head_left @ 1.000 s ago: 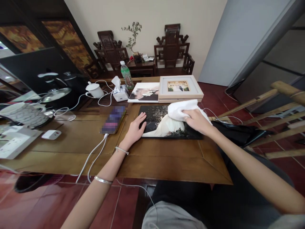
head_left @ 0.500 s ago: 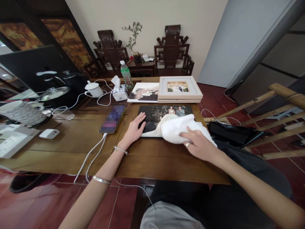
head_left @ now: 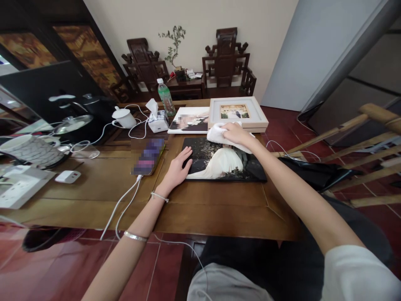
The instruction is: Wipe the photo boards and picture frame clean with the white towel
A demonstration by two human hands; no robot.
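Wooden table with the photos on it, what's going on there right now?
A person at the table has a white cloth bunched under the right hand, at the far edge of a dark photo panel lying flat. The left hand rests open at the panel's left edge. Just beyond the panel lie a pale framed picture and a white-edged print. A phone with a white cable lies to the left.

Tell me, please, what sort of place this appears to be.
Probably a sitting or dining room in a home: carved wooden chairs stand along the wall with a potted plant between them, and a lidded white cup stands on the wooden table.
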